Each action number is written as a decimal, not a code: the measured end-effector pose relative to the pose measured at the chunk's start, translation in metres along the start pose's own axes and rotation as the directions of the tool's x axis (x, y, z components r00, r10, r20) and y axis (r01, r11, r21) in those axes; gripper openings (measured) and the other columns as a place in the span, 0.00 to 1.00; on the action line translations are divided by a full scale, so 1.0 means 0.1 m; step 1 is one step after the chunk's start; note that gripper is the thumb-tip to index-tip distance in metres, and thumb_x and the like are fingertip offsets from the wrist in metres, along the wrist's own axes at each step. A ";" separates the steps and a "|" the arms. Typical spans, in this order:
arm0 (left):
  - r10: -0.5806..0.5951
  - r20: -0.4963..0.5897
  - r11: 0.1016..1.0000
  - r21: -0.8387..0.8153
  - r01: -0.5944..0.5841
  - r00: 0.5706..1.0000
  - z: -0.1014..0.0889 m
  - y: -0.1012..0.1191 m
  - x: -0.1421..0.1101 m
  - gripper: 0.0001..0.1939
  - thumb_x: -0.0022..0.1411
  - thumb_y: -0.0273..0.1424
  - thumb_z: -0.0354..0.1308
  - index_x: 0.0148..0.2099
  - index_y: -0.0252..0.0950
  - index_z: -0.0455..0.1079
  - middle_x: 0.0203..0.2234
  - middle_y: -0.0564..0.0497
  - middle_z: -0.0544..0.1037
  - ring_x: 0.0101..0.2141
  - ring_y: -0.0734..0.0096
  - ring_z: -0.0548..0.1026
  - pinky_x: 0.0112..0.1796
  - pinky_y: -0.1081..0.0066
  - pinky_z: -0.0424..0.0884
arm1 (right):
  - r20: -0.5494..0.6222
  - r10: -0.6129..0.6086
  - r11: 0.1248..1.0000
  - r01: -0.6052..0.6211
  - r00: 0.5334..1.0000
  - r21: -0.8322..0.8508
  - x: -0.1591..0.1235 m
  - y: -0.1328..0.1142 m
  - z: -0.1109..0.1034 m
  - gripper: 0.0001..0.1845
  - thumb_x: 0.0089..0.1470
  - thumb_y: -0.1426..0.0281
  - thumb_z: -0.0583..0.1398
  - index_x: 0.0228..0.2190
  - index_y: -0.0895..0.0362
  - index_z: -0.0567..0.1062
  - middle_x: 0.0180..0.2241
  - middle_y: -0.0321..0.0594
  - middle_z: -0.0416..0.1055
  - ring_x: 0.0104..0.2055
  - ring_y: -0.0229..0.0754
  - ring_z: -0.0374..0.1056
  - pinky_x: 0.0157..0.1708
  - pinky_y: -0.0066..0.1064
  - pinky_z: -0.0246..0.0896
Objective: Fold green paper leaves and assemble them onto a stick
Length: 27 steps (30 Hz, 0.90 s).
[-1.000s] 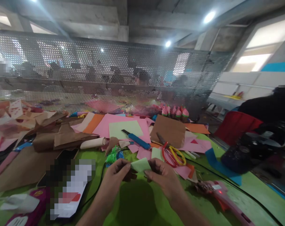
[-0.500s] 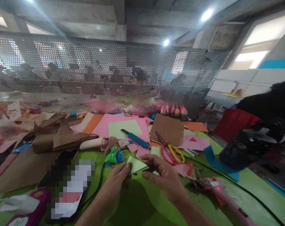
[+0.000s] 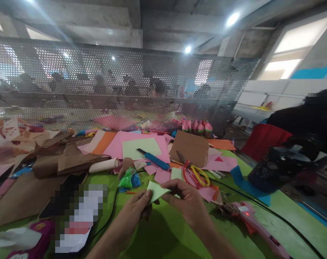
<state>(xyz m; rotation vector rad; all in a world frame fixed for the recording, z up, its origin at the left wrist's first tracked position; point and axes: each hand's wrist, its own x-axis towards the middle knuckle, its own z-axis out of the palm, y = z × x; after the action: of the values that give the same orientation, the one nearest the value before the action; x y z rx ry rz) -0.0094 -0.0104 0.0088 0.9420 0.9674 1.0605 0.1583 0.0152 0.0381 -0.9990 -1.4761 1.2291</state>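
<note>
A small folded piece of pale green paper (image 3: 155, 191) is held above the green table, low in the middle of the head view. My left hand (image 3: 140, 202) pinches its left side, thumb on top. My right hand (image 3: 181, 194) has thumb and fingers closed on the paper's right corner. Just beyond the hands lie red-handled scissors (image 3: 187, 172), yellow-handled scissors (image 3: 200, 175) and a crumpled green and blue bundle (image 3: 130, 180). Farther back, a blue utility knife (image 3: 155, 160) rests across a pale green sheet (image 3: 133, 147).
A pink glue gun (image 3: 253, 219) with a lit red light lies at right, its black cable (image 3: 284, 217) crossing the table. Brown paper (image 3: 17, 196) and a purple tissue box (image 3: 43, 233) are at left. A perforated metal screen (image 3: 112, 82) stands behind. Someone in dark clothing (image 3: 290, 108) is at far right.
My right thumb and fingers have closed onto the paper's right corner; they were more apart before. The paper is tilted a little differently. The whole view has shifted slightly.
</note>
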 end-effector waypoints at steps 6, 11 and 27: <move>0.047 -0.046 0.996 0.077 -0.044 0.998 -0.01 -0.05 0.08 0.21 0.55 0.50 0.58 0.30 0.35 0.66 0.17 0.60 0.59 0.20 0.78 0.54 0.23 0.76 0.50 | 0.004 0.017 0.999 -0.016 1.000 -0.033 0.00 -0.01 0.00 0.11 0.44 0.66 0.67 0.32 0.56 0.76 0.30 0.37 0.74 0.33 0.41 0.68 0.35 0.32 0.63; 0.184 -0.171 0.968 0.204 -0.148 0.968 0.02 0.00 0.10 0.22 0.51 0.52 0.59 0.26 0.37 0.65 0.17 0.59 0.59 0.20 0.75 0.55 0.23 0.74 0.52 | 0.094 0.064 0.998 -0.066 0.993 0.021 -0.01 -0.08 0.01 0.22 0.45 0.62 0.67 0.42 0.56 0.73 0.36 0.40 0.72 0.37 0.43 0.68 0.36 0.32 0.62; 0.242 -0.096 0.910 0.369 -0.191 0.966 -0.11 0.00 0.10 0.18 0.63 0.45 0.51 0.29 0.37 0.64 0.21 0.57 0.62 0.24 0.75 0.59 0.25 0.75 0.54 | -0.048 0.108 0.990 -0.112 0.993 -0.085 0.08 0.06 -0.10 0.18 0.48 0.55 0.63 0.21 0.57 0.69 0.18 0.33 0.66 0.21 0.36 0.60 0.23 0.28 0.54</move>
<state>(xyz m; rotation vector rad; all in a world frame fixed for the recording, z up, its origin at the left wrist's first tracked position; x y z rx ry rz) -0.0173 0.0010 0.0037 1.3122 1.2199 1.1707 0.1660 0.0259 0.0344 -1.1724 -1.4682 1.2215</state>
